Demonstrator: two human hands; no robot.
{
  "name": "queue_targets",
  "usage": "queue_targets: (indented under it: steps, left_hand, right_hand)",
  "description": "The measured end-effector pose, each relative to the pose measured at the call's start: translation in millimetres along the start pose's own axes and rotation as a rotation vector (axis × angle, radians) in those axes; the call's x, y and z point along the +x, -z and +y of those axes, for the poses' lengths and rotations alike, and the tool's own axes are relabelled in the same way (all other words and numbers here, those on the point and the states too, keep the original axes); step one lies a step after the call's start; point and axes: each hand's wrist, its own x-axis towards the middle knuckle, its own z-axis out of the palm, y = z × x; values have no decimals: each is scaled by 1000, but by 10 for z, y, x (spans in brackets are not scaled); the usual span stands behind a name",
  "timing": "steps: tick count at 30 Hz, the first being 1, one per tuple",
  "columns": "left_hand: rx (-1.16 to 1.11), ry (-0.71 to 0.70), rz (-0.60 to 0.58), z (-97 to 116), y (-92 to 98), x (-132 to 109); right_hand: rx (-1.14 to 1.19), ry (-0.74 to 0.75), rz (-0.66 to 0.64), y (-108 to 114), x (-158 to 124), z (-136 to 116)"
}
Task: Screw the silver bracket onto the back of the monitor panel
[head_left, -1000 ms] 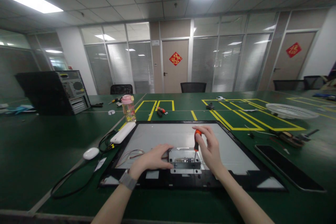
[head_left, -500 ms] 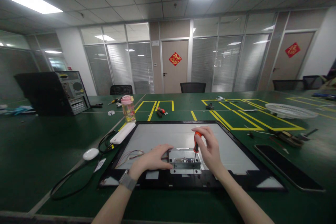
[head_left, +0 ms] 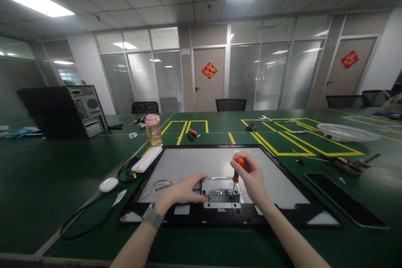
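My right hand [head_left: 253,176] is closed round the orange handle of a screwdriver [head_left: 239,164]. The screwdriver stands nearly upright, its shaft reaching down to the right end of a metal bracket [head_left: 216,185]. My left hand [head_left: 186,188] grips the left end of this bracket, thumb near its front edge and fingers by its back corner. A board with connectors seems to sit in the bracket; small details are blurred. Beneath lies a flat display panel [head_left: 194,161] with a black frame and a grey back. Thin wires [head_left: 157,186] run beside my left wrist.
Left of the panel are a white power strip [head_left: 148,159], a black cable and a white mouse-like object [head_left: 108,184]. A pink-lidded bottle [head_left: 153,130] stands behind. A dark phone-shaped slab [head_left: 344,201] lies right. An open computer case [head_left: 63,111] stands far left.
My right hand has shifted slightly right, and the screwdriver handle now leans a little more to the right. My fingers have changed position on the handle. My left hand and the bracket stay put.
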Motion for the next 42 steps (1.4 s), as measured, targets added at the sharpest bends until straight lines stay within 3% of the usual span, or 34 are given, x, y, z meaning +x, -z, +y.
queue_targets:
  steps: [4, 10, 17, 22, 30, 37, 42]
  left_hand:
    - [-2, 22, -5, 34, 15, -11]
    - [1, 36, -11, 31, 11, -7]
    - [9, 31, -1, 40, 7, -6]
    - [11, 44, 2, 57, 15, -13]
    - [8, 25, 6, 16, 2, -2]
    - [2, 21, 5, -14, -5, -2]
    - [-2, 20, 5, 0, -6, -4]
  right_hand:
    - [167, -138, -74, 2, 4, 6]
    - [356, -191, -154, -11, 5, 20]
    - [262, -189, -77, 5, 25, 51]
    - [416, -287, -99, -20, 16, 2]
    - [332, -239, -76, -22, 16, -2]
    - [464, -266, -168, -32, 2, -86]
    - [459, -213, -135, -11, 16, -62]
